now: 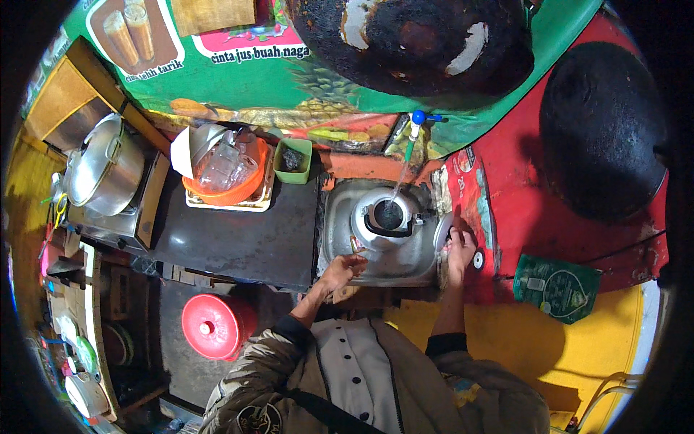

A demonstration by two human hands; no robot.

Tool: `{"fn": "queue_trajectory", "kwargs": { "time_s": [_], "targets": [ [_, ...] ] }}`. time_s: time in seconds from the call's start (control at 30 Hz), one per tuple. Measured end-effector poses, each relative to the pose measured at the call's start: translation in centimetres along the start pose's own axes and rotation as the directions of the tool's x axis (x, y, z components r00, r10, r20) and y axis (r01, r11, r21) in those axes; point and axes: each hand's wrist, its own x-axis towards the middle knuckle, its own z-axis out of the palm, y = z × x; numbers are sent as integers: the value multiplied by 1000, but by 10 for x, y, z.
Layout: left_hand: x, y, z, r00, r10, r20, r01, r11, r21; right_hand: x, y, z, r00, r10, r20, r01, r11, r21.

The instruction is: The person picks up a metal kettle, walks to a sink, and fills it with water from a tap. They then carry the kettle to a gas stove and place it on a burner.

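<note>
I watch water (398, 182) run from the far tap (413, 130) into the open metal kettle (376, 240), which stands in the sink (412, 272). Right of it, the right hand (460, 249) grips the tilted round lid (443, 233) with curled fingers; the left hand (343, 272) hangs by the sink's near left corner, fingers loosely bent, whether pinching anything I cannot tell.

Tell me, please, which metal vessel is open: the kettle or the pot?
The silver kettle in the sink: its top is uncovered and water runs into it. The pot on the stove, at far left, has its lid on.
</note>
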Motion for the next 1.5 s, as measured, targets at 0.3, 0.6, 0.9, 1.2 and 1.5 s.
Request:
{"fn": "queue_trajectory", "kwargs": {
  "time_s": [0.3, 0.6, 0.9, 1.2, 1.5],
  "targets": [
    [-2, 2, -4, 1000, -19, -8, 20, 999, 37, 1, 0, 4, 999, 35, 29, -38, 996, 77],
    [-3, 5, -4, 1000, -14, -17, 14, 999, 28, 1, -1, 7, 999, 34, 26, -36, 997, 75],
    [-3, 6, -5, 999, -32, -24, 33, 999, 28, 5, 6, 4, 999, -23, -24, 22, 999, -30],
    [4, -3, -6, 1000, 1, -31, -1, 1000, 5, 0, -2, 7, 999, -14, 31, 13, 999, 33],
    [-2, 9, -5, 999, -42, -28, 42, 999, -12, 5, 3, 8, 999, 11, 35, -12, 999, 40]
  ]
}}
